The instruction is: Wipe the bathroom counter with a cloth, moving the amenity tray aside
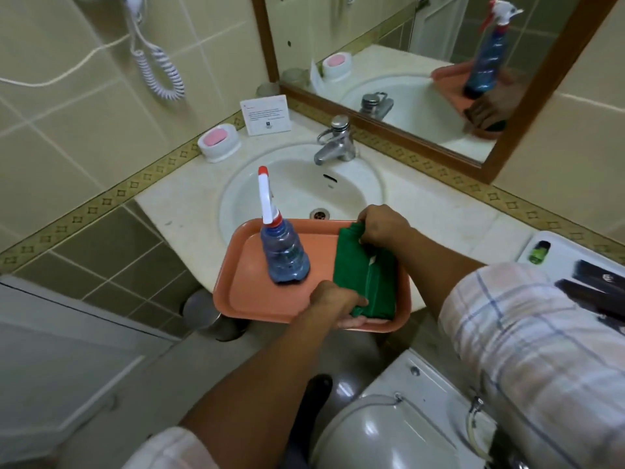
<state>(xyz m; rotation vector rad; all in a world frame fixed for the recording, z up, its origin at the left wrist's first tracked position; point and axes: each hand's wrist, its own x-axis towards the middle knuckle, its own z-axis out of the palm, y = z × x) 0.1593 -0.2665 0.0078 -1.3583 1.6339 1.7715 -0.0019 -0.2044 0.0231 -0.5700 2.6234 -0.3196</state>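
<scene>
gripping cloth — (card unreadable)

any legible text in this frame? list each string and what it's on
No text can be read.
Card behind the sink: printed lines and a small logo, too small and blurred.
Dark sachets at far right: a pale mark, unreadable.
Spray bottle, tray, cloth: no visible lettering.

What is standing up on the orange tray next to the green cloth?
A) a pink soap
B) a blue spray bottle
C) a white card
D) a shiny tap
B: the blue spray bottle stands upright on the orange tray, left of the green cloth that both hands are touching; the pink soap, white card and tap are off the tray, back by the sink.
</scene>
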